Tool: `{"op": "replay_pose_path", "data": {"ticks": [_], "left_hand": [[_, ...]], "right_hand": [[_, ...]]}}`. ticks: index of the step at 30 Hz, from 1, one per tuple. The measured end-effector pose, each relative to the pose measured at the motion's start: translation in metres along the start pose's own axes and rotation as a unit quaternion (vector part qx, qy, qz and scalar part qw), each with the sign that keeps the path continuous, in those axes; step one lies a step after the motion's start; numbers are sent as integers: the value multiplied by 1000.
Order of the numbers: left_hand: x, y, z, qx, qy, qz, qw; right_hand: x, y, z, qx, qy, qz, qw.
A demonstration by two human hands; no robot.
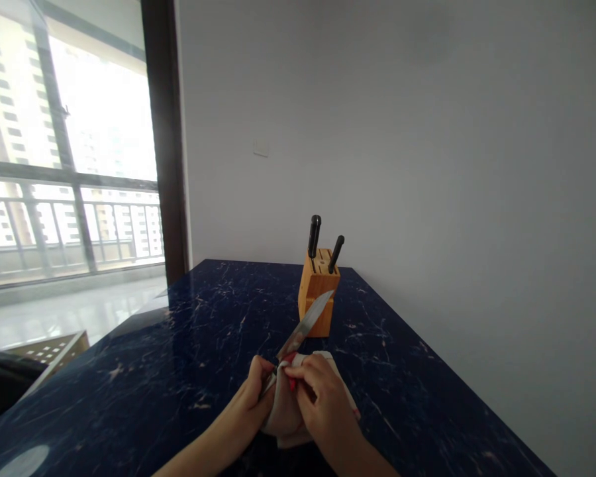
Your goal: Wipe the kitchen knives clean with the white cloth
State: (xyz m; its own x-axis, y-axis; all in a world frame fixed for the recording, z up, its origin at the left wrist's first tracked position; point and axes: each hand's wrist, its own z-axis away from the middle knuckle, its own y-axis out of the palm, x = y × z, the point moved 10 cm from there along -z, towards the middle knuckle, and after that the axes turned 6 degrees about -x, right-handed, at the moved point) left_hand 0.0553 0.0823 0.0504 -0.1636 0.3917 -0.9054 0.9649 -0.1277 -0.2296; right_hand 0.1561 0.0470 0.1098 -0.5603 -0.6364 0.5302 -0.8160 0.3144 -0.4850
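A kitchen knife (305, 324) is held over the table, its blade slanting up and away to the right, in front of the knife block. My left hand (257, 387) is closed around the knife's handle, which is mostly hidden by fingers and cloth. Pinched in my right hand (322, 397) is a whitish cloth (284, 411) with some red on it, bunched against the base of the blade. Part of the cloth hangs below both hands. Behind the blade stands a wooden knife block (322, 283) with two black-handled knives (314, 235) in its slots.
The dark blue marbled table (218, 318) reaches to a pale wall (402, 165). A flat whitish item (334, 363) lies partly behind my right hand. At the left are a perforated beige chair or crate (54, 351) with dark fabric (4, 377), and a large window (69, 165).
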Motion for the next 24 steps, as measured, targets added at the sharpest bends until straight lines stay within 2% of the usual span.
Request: {"op": "replay_pose_path", "data": {"ticks": [3, 7, 12, 20, 24], "left_hand": [[0, 2, 0, 7, 0, 7, 1000], [2, -2, -1, -14, 5, 3, 1000], [7, 1, -1, -3, -2, 21, 1000], [10, -1, -5, -5, -33, 55, 998], [7, -8, -7, -32, -53, 100, 993]], "right_hand": [[-2, 1, 0, -2, -5, 2, 1000], [-4, 2, 1, -2, 0, 10, 1000], [-3, 2, 0, 0, -1, 10, 1000], [-21, 0, -3, -11, 57, 6, 998], [-22, -1, -2, -16, 70, -10, 997]]}}
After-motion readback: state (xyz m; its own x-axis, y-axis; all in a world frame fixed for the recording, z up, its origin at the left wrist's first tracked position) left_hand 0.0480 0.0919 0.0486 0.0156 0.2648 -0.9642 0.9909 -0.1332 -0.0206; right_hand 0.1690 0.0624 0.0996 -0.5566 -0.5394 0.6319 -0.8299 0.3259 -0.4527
